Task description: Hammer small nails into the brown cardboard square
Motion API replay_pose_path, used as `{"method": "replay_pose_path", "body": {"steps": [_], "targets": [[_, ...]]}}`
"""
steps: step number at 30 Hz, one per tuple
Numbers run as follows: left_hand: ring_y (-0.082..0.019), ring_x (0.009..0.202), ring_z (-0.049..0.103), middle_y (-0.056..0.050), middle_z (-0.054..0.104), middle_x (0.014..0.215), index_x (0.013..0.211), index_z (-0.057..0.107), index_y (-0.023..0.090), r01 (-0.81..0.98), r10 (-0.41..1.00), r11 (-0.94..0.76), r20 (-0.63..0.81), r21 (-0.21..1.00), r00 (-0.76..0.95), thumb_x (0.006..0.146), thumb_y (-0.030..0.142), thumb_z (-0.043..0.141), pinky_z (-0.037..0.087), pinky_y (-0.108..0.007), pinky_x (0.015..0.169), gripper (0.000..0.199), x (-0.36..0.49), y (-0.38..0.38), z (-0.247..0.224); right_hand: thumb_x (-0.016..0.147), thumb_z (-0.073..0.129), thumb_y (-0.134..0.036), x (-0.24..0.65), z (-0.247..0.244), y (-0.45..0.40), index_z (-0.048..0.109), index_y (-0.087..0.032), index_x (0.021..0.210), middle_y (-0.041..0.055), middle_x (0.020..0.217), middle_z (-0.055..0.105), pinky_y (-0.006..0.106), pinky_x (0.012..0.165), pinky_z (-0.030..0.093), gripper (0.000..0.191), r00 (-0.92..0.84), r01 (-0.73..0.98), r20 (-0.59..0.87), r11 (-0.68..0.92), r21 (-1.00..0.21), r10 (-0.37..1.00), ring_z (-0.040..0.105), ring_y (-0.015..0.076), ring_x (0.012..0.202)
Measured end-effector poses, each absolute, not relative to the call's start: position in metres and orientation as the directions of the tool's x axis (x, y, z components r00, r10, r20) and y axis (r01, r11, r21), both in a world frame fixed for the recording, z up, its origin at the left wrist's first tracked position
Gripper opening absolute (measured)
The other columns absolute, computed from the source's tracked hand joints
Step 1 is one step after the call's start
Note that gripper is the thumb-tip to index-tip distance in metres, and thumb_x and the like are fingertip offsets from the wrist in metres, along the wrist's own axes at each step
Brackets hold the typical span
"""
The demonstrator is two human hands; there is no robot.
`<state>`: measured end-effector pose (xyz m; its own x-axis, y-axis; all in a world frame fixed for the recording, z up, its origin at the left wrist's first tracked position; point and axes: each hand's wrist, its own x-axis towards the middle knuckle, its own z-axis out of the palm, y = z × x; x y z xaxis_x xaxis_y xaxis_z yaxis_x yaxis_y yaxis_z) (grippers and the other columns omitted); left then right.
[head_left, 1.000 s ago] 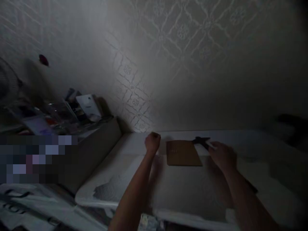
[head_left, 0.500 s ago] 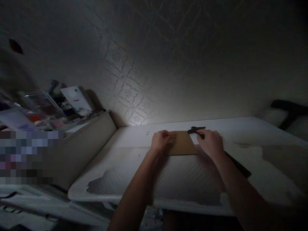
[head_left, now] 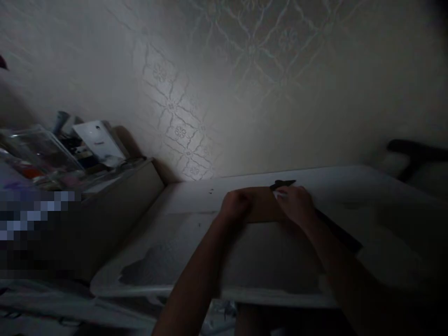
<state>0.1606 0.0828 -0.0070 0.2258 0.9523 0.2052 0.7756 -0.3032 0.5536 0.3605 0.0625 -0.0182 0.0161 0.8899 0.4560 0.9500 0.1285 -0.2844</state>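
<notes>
The brown card (head_left: 265, 207) lies flat on the white table (head_left: 189, 198), between my two hands. My left hand (head_left: 236, 205) covers the card's left side, fingers curled in nearly to a fist; I can't tell whether they pinch anything. My right hand (head_left: 296, 203) is at the card's right edge, fingers bent and drawn close together, with a pale glint at the tips too blurred to name; I can't tell whether I have hold of something. A dark, slim object (head_left: 283, 183) sits at the card's far right corner, just beyond those fingertips. Right of the card, a long black strip (head_left: 341, 233) runs out from under my forearm. Small dark specks (head_left: 211, 191) lie left of the card. Well off to its left, a white box (head_left: 100, 140) leans on a cabinet (head_left: 122, 214).
</notes>
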Motion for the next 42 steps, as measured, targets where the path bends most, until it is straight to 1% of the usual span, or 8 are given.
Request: {"method": "replay_pose_path", "body": {"steps": [5, 10, 16, 20, 28, 34, 39, 42], "targets": [[-0.016, 0.077, 0.065, -0.003, 0.073, 0.078, 0.086, 0.076, 0.016, 0.750, 0.955, -0.294, 0.209, 0.592, 0.210, 0.078, 0.022, 0.060, 0.047, -0.023, 0.076, 0.019, 0.160, 0.085, -0.010, 0.085, 0.050, -0.023, 0.361, -0.019, 0.064, 0.070, -0.019, 0.105, 0.0080, 0.102, 0.071, 0.033, 0.081, 0.044, 0.029, 0.013, 0.948, 0.430, 0.126, -0.293, 0.903, 0.061, 0.0240, 0.092], [-0.016, 0.073, 0.064, -0.004, 0.072, 0.076, 0.084, 0.076, 0.016, 0.723, 0.962, -0.272, 0.195, 0.635, 0.191, 0.078, 0.024, 0.062, 0.047, -0.023, 0.072, 0.018, 0.160, 0.086, -0.014, 0.085, 0.049, -0.023, 0.360, -0.018, 0.063, 0.071, -0.019, 0.104, 0.0080, 0.102, 0.071, 0.033, 0.082, 0.043, 0.029, 0.010, 0.943, 0.433, 0.135, -0.304, 0.902, 0.061, 0.0241, 0.094], [-0.015, 0.073, 0.064, -0.003, 0.072, 0.077, 0.079, 0.076, 0.016, 0.730, 0.952, -0.304, 0.212, 0.612, 0.219, 0.078, 0.024, 0.061, 0.047, -0.022, 0.071, 0.017, 0.161, 0.087, -0.016, 0.084, 0.050, -0.023, 0.360, -0.017, 0.063, 0.071, -0.019, 0.102, 0.0078, 0.100, 0.072, 0.033, 0.082, 0.044, 0.028, 0.003, 0.947, 0.437, 0.137, -0.289, 0.900, 0.061, 0.0231, 0.091], [-0.015, 0.071, 0.063, -0.003, 0.071, 0.072, 0.077, 0.075, 0.015, 0.745, 0.955, -0.294, 0.205, 0.599, 0.212, 0.080, 0.025, 0.060, 0.046, -0.021, 0.068, 0.019, 0.161, 0.085, -0.014, 0.085, 0.050, -0.023, 0.361, -0.018, 0.063, 0.071, -0.020, 0.103, 0.0069, 0.102, 0.072, 0.033, 0.083, 0.043, 0.028, 0.001, 0.945, 0.431, 0.140, -0.296, 0.902, 0.061, 0.0230, 0.092], [-0.015, 0.072, 0.064, -0.003, 0.072, 0.077, 0.077, 0.075, 0.017, 0.745, 0.956, -0.293, 0.209, 0.599, 0.208, 0.079, 0.026, 0.061, 0.046, -0.021, 0.070, 0.017, 0.160, 0.087, -0.016, 0.085, 0.050, -0.023, 0.361, -0.020, 0.064, 0.070, -0.020, 0.103, 0.0069, 0.103, 0.071, 0.032, 0.082, 0.044, 0.028, 0.005, 0.944, 0.429, 0.136, -0.299, 0.903, 0.061, 0.0233, 0.093], [-0.015, 0.071, 0.063, -0.005, 0.072, 0.075, 0.080, 0.075, 0.015, 0.774, 0.958, -0.284, 0.204, 0.565, 0.202, 0.080, 0.026, 0.061, 0.046, -0.022, 0.068, 0.018, 0.161, 0.087, -0.018, 0.085, 0.050, -0.023, 0.361, -0.017, 0.062, 0.071, -0.019, 0.102, 0.0077, 0.100, 0.072, 0.033, 0.082, 0.044, 0.028, 0.006, 0.944, 0.419, 0.132, -0.301, 0.908, 0.061, 0.0238, 0.093], [-0.015, 0.071, 0.063, -0.005, 0.072, 0.076, 0.078, 0.075, 0.016, 0.780, 0.953, -0.300, 0.209, 0.550, 0.219, 0.080, 0.025, 0.060, 0.045, -0.022, 0.069, 0.018, 0.161, 0.087, -0.016, 0.084, 0.049, -0.022, 0.360, -0.017, 0.063, 0.071, -0.019, 0.103, 0.0076, 0.101, 0.072, 0.033, 0.082, 0.044, 0.028, 0.002, 0.945, 0.407, 0.132, -0.300, 0.914, 0.061, 0.0236, 0.093], [-0.015, 0.069, 0.063, -0.003, 0.071, 0.073, 0.076, 0.075, 0.016, 0.775, 0.951, -0.306, 0.202, 0.553, 0.232, 0.079, 0.024, 0.060, 0.044, -0.021, 0.067, 0.017, 0.160, 0.086, -0.013, 0.084, 0.049, -0.023, 0.360, -0.016, 0.063, 0.070, -0.020, 0.104, 0.0079, 0.103, 0.071, 0.034, 0.082, 0.044, 0.029, 0.010, 0.944, 0.397, 0.122, -0.307, 0.918, 0.061, 0.0243, 0.095]]}}
